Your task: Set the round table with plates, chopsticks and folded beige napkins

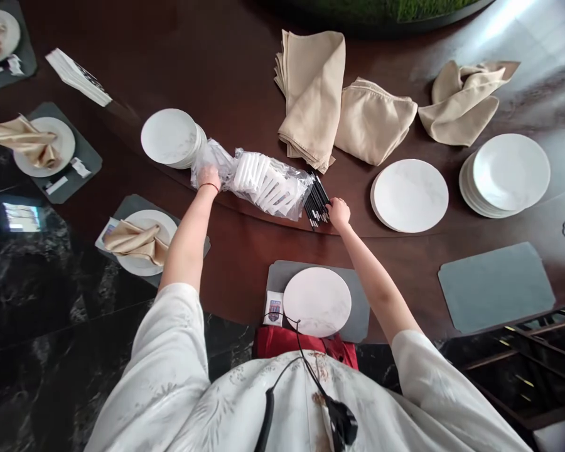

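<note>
My left hand is closed on a clear plastic bag beside a stack of white plates. Its fingertips are partly hidden by the film. To the right, another clear bag holds several white wrapped packets. Black chopsticks with silvery ends lie in a loose bundle at that bag's right end. My right hand pinches at the right side of this bundle. In front of my body, a white plate rests on a grey placemat, with a small printed packet at its left.
Folded beige napkins lie behind the chopsticks, with another folded napkin farther right. Two plate stacks stand at right, near a bare placemat. Set places with napkins on plates line the left edge.
</note>
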Demonstrator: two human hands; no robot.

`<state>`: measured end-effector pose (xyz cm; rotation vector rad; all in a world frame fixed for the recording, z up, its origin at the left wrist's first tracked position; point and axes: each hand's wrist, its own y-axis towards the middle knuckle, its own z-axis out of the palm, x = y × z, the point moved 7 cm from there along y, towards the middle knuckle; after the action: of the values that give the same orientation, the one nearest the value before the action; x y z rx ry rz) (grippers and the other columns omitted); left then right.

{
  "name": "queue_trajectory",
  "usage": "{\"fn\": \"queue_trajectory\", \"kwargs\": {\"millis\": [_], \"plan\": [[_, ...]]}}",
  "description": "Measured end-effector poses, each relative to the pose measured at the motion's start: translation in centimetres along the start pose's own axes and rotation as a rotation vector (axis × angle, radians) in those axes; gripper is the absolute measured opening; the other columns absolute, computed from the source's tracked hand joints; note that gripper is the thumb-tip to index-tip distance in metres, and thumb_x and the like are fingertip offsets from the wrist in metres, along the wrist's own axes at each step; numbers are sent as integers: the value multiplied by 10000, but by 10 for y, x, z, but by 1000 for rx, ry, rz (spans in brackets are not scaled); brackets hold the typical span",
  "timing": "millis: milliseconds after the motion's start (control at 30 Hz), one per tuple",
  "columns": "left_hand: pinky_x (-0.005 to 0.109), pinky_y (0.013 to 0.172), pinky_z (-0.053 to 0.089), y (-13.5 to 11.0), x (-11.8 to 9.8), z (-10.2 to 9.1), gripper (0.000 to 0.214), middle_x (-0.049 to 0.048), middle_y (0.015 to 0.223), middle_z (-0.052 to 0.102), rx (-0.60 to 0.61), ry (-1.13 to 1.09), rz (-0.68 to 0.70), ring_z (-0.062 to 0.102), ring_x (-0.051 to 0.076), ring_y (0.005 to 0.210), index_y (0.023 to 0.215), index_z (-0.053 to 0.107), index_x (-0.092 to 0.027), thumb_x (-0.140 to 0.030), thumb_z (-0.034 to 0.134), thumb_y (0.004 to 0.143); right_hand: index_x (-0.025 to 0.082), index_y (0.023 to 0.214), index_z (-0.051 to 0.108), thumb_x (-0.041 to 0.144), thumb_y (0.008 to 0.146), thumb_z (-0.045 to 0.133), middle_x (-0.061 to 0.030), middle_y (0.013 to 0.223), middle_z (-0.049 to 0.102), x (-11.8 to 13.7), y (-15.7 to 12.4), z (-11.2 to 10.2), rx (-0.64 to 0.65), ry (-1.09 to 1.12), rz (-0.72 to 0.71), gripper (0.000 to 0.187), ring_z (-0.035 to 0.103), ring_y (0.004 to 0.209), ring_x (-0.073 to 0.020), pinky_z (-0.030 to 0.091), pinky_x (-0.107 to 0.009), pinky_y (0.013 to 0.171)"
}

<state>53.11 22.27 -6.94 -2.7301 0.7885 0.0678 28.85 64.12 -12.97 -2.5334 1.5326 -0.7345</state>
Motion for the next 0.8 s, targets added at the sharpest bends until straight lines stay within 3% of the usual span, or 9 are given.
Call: {"fn": "queue_trajectory", "kwargs": {"millis": [67, 133, 333, 467, 633, 800], "plan": [[467, 1088, 402, 24, -11, 3, 419, 238, 1261, 623, 67, 99, 106, 525, 335, 1277, 1184, 625, 18, -255, 507, 889, 178, 1039, 667, 272, 929, 570, -119, 1117, 660, -11, 1, 0, 10, 7, 20, 174, 605, 1043, -252, 473, -382, 933], [456, 1089, 399, 33, -22, 9, 404, 210, 1227, 641, 107, 142, 184, 527, 327, 1272, 1160, 635, 11, -262, 534, 879, 182, 1031, 677, 283, 918, 595, -98, 1073, 683, -20, 2, 0, 25, 25, 34, 173, 615, 1024, -249, 484, -383, 919], [485, 1040, 437, 28, -44, 23, 397, 195, 1234, 641, 188, 177, 270, 575, 344, 1214, 1225, 640, -83, -250, 568, 871, 183, 989, 688, 299, 881, 645, -81, 1008, 705, -30, 3, 5, 33, 57, 83, 164, 627, 979, -241, 502, -388, 895], [520, 1062, 398, 27, -43, 25, 450, 215, 1302, 599, 203, 156, 281, 531, 359, 1260, 1287, 596, -82, -276, 534, 886, 190, 970, 684, 317, 880, 639, -80, 1011, 700, -29, -1, 7, 33, 54, 108, 162, 626, 958, -233, 506, -384, 882], [454, 1086, 393, 26, -41, 16, 447, 168, 1372, 553, 49, 23, 399, 506, 323, 1283, 1317, 582, -127, -306, 469, 923, 196, 968, 675, 311, 875, 650, -76, 989, 696, -31, -5, 8, 21, 80, 136, 150, 621, 940, -231, 499, -379, 875], [355, 1050, 409, 34, -30, 26, 458, 135, 1325, 603, 133, 37, 424, 541, 225, 1185, 1310, 561, -85, -290, 580, 901, 196, 970, 661, 310, 887, 633, -76, 999, 677, -28, -10, 10, 21, 58, 149, 144, 612, 954, -232, 489, -380, 884]]}}
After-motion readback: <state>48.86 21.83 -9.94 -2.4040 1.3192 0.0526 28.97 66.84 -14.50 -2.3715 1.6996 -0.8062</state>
